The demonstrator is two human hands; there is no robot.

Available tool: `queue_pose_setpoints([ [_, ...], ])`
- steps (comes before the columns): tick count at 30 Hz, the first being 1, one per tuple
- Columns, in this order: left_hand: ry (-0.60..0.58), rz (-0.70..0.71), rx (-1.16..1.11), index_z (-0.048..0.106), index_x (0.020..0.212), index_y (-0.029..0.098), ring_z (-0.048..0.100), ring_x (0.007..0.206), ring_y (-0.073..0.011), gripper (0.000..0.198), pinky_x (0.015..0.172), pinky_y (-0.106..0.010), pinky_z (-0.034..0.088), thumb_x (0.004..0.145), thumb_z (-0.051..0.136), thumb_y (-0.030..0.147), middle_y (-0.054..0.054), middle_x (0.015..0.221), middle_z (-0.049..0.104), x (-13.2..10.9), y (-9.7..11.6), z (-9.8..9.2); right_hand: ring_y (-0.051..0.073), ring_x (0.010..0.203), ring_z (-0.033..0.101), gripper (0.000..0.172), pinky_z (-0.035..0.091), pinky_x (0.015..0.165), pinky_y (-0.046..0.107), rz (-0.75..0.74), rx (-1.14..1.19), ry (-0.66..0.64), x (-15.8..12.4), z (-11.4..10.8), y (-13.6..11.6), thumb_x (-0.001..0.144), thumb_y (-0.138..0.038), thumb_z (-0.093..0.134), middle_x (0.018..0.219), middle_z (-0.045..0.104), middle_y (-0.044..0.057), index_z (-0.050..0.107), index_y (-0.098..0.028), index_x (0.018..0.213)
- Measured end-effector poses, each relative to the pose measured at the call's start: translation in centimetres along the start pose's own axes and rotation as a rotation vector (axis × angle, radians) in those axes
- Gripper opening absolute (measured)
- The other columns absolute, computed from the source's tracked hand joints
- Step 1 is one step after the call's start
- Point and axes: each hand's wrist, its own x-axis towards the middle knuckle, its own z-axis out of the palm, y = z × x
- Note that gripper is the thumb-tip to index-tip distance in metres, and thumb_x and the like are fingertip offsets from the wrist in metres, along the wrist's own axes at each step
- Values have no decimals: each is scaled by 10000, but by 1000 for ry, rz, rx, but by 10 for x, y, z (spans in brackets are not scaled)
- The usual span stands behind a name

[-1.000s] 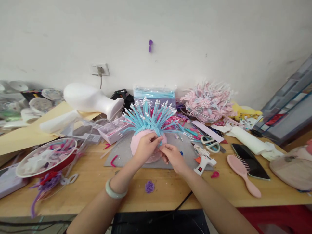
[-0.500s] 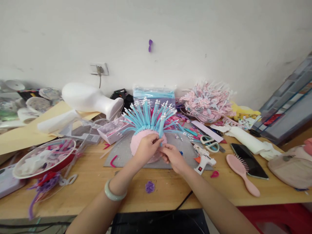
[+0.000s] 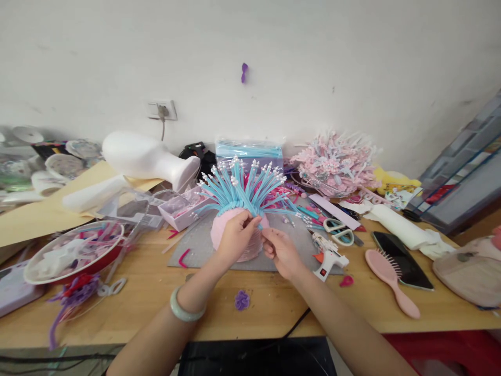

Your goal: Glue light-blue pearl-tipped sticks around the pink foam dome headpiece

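A pink dome [image 3: 219, 230] sits on a grey mat, ringed at the back by a fan of light blue pipe cleaners [image 3: 213, 192] tipped with white beads. My left hand [image 3: 237, 236], with a pale bangle [image 3: 183, 309] on its wrist, is closed in a pinch on a blue pipe cleaner bunch [image 3: 246, 199] at the dome's front right. That bunch leans left across the fan. My right hand [image 3: 282, 253] has its thumb and forefinger pinched at the lower end of the same bunch. The fingers partly cover that end.
Right of the mat [image 3: 188, 258] lie a white glue gun [image 3: 331, 261], scissors [image 3: 337, 231], a pink hairbrush [image 3: 383, 269] and a black tablet [image 3: 405, 263]. A purple flower [image 3: 242, 300] lies in front. At left are a scrap-filled bowl [image 3: 72, 277] and a white foam head [image 3: 144, 162].
The held blue bunch has swung from nearly upright to leaning left, its beaded tips now over the middle of the fan. My hands remain at its base.
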Motion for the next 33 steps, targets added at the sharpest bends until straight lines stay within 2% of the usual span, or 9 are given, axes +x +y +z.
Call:
queue_pose_setpoints([
  [5,-27,-6,-25,368,529,196,336,504,-96,290,507,-219,310,764,500,303,63,497,352,1,1,-1,27,329,276,247,181,349,185,-27,-135,-12,-2,0,-1,570,-329,656,349,340,-102,461,-182,531],
  [13,-137,-37,-31,342,496,196,330,500,-100,300,494,-220,297,737,490,294,57,474,335,3,1,-1,33,288,276,180,175,321,181,-49,-360,-37,-1,-4,-2,574,-269,579,321,342,-110,425,-197,511],
  [17,-159,-19,-62,338,513,198,335,519,-103,295,525,-225,318,741,477,322,56,500,325,5,2,-3,34,284,277,212,178,319,183,-18,-312,-51,-2,-4,-4,587,-296,596,323,341,-111,418,-201,521],
  [21,-164,23,-80,347,537,196,344,537,-103,292,535,-221,330,758,469,344,56,527,331,5,2,-5,39,330,342,240,257,352,182,-52,-257,-68,-3,-4,-3,614,-341,618,372,412,-87,449,-188,542],
  [28,-141,2,-72,360,546,191,339,526,-93,282,527,-209,326,764,480,325,61,525,329,4,1,-3,60,364,407,263,304,375,192,-103,-224,-6,2,-5,0,614,-409,649,416,494,-65,544,-172,658],
  [33,-155,52,-19,394,553,186,362,535,-99,269,525,-210,314,781,468,309,53,526,354,3,-2,0,62,363,421,251,321,389,201,-140,-271,14,1,-6,-1,619,-398,656,413,503,-61,556,-168,632],
])
